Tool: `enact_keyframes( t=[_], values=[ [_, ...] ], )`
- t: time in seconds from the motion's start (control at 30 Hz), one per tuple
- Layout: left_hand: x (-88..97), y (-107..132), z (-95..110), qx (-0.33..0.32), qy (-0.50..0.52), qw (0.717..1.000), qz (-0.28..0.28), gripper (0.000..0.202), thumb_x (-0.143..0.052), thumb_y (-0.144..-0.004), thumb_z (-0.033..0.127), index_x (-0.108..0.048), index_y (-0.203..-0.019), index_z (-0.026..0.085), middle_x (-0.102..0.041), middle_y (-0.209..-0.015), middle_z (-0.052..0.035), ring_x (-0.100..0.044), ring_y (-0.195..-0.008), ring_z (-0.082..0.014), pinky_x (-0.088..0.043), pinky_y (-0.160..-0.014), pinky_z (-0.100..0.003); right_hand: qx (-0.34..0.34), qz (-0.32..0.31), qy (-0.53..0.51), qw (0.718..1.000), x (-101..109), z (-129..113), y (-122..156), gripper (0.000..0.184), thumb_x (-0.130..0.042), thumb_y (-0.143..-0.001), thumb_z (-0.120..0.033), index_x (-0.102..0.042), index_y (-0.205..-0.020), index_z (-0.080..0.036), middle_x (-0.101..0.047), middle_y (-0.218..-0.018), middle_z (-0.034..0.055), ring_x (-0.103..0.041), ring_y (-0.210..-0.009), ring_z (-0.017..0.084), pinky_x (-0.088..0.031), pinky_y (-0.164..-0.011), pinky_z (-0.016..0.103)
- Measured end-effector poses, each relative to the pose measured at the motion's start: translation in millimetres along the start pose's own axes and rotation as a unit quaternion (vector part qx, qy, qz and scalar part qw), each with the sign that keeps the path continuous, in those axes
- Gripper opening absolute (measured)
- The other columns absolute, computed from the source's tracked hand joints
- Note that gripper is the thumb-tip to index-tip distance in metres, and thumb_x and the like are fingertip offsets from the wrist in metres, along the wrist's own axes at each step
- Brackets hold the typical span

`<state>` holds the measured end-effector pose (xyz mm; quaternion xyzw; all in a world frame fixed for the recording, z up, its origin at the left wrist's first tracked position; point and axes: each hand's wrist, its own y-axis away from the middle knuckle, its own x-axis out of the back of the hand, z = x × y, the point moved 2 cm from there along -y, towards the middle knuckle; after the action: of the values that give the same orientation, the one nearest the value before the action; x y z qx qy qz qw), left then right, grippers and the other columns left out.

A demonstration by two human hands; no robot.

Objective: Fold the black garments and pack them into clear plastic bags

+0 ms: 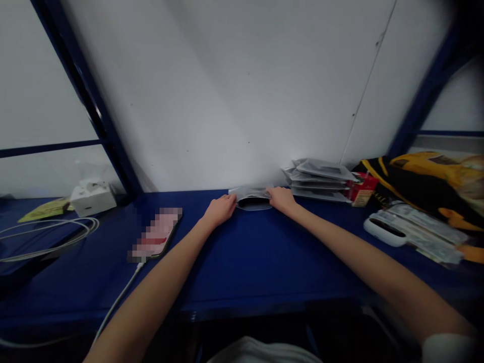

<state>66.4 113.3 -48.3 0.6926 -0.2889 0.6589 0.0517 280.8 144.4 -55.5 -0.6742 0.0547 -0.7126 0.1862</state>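
Note:
A clear plastic bag point(252, 192) with something dark inside lies at the back of the blue table, close to the wall. Its near side gapes toward me. My left hand point(221, 209) grips the bag's left edge, fingers curled on it. On the opposite edge, my right hand point(282, 199) pinches the plastic in the same way. Just right of that hand stands a stack of similar clear packets point(321, 179). What the dark content is I cannot make out.
A phone point(157, 234) with a white charging cable point(120, 297) lies left of my forearm. Farther left are a tissue box point(94, 197) and a coiled cable point(88, 227). On the right sit a red box point(363, 189), a white oval case point(384, 229) and black-and-yellow fabric point(416, 184).

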Motion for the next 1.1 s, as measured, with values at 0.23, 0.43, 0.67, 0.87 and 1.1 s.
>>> enact_keyframes(
  t=[0.23, 0.43, 0.67, 0.87, 1.1],
  values=[
    [1.7, 1, -1, -0.002, -0.035, 0.999, -0.001, 0.018, -0.036, -0.086, 0.022, -0.047, -0.101, 0.020, -0.054, -0.108, -0.0087, -0.052, -0.098, -0.0201, -0.043, -0.068, -0.027, 0.082, 0.067, -0.028, 0.994, 18, -9, 13, 0.022, -0.050, -0.077, -0.023, -0.055, -0.097, -0.016, -0.058, -0.099, 0.0104, -0.053, -0.092, 0.023, -0.039, -0.076, 0.032],
    [5.2, 2, 2, -0.021, -0.039, 0.998, 0.051, 0.029, -0.025, -0.091, 0.033, -0.047, -0.101, 0.018, -0.057, -0.102, -0.0076, -0.059, -0.077, -0.0166, -0.042, -0.063, -0.026, 0.211, 0.134, -0.100, 0.963, 30, -32, 24, 0.030, -0.047, -0.082, -0.033, -0.050, -0.106, -0.016, -0.055, -0.104, 0.0090, -0.049, -0.098, 0.020, -0.034, -0.086, 0.032],
    [5.5, 4, 3, -0.101, -0.019, 0.994, 0.038, 0.025, -0.029, -0.090, 0.029, -0.049, -0.102, 0.020, -0.053, -0.113, -0.0062, -0.059, -0.080, -0.0141, -0.044, -0.067, -0.024, 0.249, 0.074, -0.069, 0.963, 15, -20, 17, 0.022, -0.040, -0.084, -0.017, -0.061, -0.092, -0.021, -0.063, -0.089, 0.0036, -0.055, -0.080, 0.016, -0.036, -0.072, 0.028],
    [6.3, 3, -1, -0.055, -0.024, 0.997, 0.048, 0.025, -0.030, -0.090, 0.031, -0.050, -0.099, 0.019, -0.059, -0.102, -0.0064, -0.060, -0.078, -0.0157, -0.043, -0.067, -0.025, 0.258, 0.124, -0.082, 0.955, 19, -23, 23, 0.027, -0.039, -0.086, -0.022, -0.057, -0.105, -0.019, -0.060, -0.105, 0.0066, -0.053, -0.091, 0.017, -0.036, -0.081, 0.031],
    [3.3, 3, -2, -0.054, 0.027, 0.995, 0.076, 0.022, -0.031, -0.089, 0.025, -0.051, -0.099, 0.019, -0.060, -0.099, -0.0046, -0.060, -0.078, -0.0157, -0.042, -0.067, -0.024, 0.282, 0.134, -0.149, 0.938, 17, -40, 31, 0.030, -0.038, -0.088, -0.032, -0.055, -0.110, -0.021, -0.058, -0.106, 0.0068, -0.051, -0.098, 0.018, -0.038, -0.086, 0.034]
  ],
)
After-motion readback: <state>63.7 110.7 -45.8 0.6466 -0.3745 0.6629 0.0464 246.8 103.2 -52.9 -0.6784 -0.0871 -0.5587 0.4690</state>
